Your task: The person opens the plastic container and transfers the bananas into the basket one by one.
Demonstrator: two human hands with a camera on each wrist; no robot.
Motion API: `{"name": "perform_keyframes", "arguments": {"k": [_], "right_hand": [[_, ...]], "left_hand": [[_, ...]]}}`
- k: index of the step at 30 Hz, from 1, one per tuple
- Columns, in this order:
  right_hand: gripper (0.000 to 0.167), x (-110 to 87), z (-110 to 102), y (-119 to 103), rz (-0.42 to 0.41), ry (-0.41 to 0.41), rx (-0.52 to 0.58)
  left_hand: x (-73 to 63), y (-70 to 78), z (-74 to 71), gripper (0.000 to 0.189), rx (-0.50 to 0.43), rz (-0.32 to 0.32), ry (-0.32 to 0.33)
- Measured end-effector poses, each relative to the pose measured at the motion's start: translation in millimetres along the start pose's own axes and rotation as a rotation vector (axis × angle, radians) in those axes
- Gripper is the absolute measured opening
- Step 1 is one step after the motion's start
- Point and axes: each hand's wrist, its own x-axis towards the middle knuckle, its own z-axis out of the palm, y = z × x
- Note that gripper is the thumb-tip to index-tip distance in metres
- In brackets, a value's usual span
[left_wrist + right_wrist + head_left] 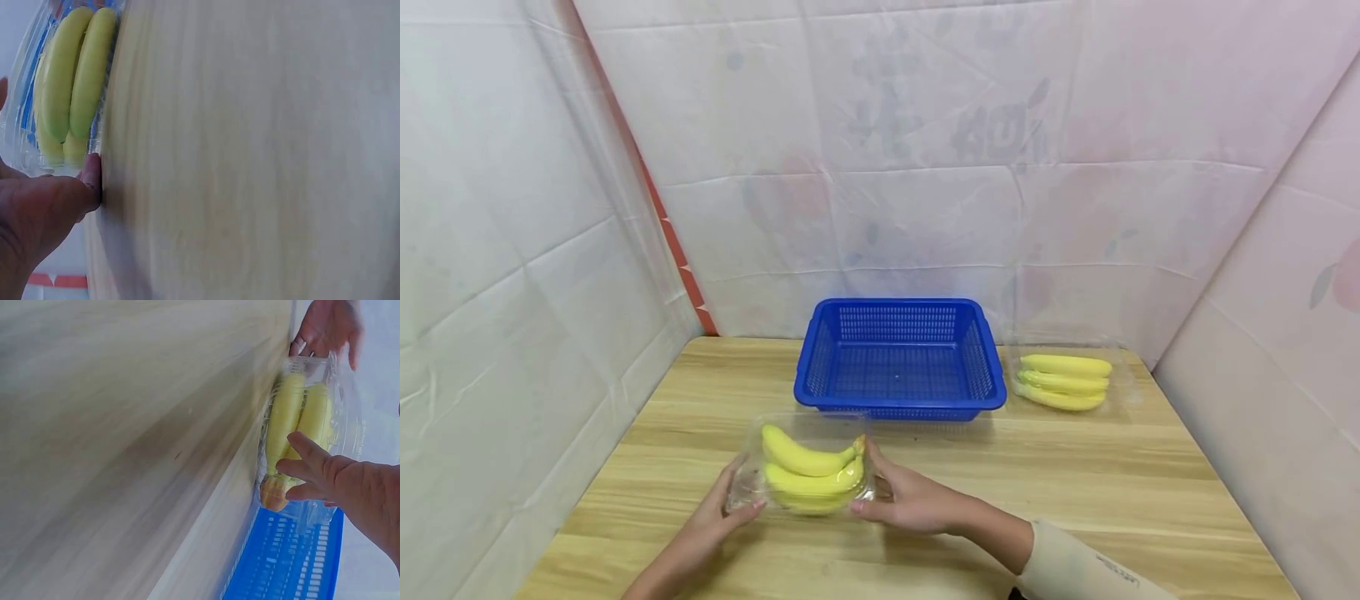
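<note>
A clear plastic clamshell box (747, 479) with yellow bananas (808, 460) inside is held between both hands, in front of the blue basket. My left hand (703, 525) grips its left end, thumb at the front corner. At the opposite end my right hand (921, 500) holds it, thumb near the front edge and fingers along the side. The left wrist view shows the bananas (90, 75) through the clear wall, with the thumb low at the box's edge. In the right wrist view, spread fingers (306, 450) lie against the box (347, 419) by the banana stems.
The blue plastic basket (898, 408) stands at the back middle of the wooden table (1075, 483). To its right sits another clear box holding several bananas (1066, 383). White printed sheets (917, 217) wall off the back and both sides.
</note>
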Motion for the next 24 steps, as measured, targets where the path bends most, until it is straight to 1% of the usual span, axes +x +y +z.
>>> {"name": "perform_keyframes", "arguments": {"k": [2, 6, 8, 9, 11, 13, 15, 16, 17, 18, 20, 22, 24], "right_hand": [[0.105, -6.2, -3, 2, 0.004, 0.013, 0.002], [0.102, -16.9, -5, 2, 0.001, 0.017, 0.020], [0.101, -21.1, -5, 1, 0.004, 0.027, -0.015], [0.101, -23.0, -4, 1, 0.006, 0.043, -0.060], [0.100, -25.9, -4, -1, 0.008, 0.107, -0.207], [0.097, -27.0, -4, -3, -0.003, 0.201, -0.402], [0.092, -26.1, -4, -5, -0.018, 0.315, -0.601], [0.089, -25.1, -4, -6, -0.033, 0.365, -0.677], [0.085, -23.0, -4, -7, -0.062, 0.402, -0.730], [0.083, -20.5, -4, -8, -0.092, 0.424, -0.778], [0.078, -14.2, -4, -12, -0.161, 0.430, -0.844], [0.075, -6.1, -3, -15, -0.224, 0.390, -0.889], [0.074, 2.8, 0, -18, -0.261, 0.334, -0.928]], "left_hand": [[1.8, -0.9, 4.9, 0.100, 0.011, 0.019, -0.012], [5.7, -3.5, 10.9, 0.109, -0.011, 0.022, -0.038], [7.2, -4.4, 11.9, 0.110, -0.027, 0.018, -0.052], [7.6, -4.8, 12.1, 0.110, -0.029, 0.015, -0.058], [8.3, -5.2, 12.0, 0.109, -0.040, 0.016, -0.071], [8.7, -5.0, 11.6, 0.108, -0.068, 0.015, -0.090], [9.2, -5.3, 10.9, 0.108, -0.089, 0.014, -0.106], [9.3, -5.3, 10.8, 0.108, -0.097, 0.018, -0.114], [9.4, -5.3, 10.7, 0.108, -0.103, 0.021, -0.121], [9.5, -5.6, 10.8, 0.109, -0.108, 0.020, -0.122], [9.6, -6.5, 11.2, 0.109, -0.115, 0.021, -0.121], [9.7, -7.5, 12.1, 0.110, -0.133, 0.026, -0.123], [10.0, -8.5, 13.3, 0.110, -0.155, 0.023, -0.122]]}}
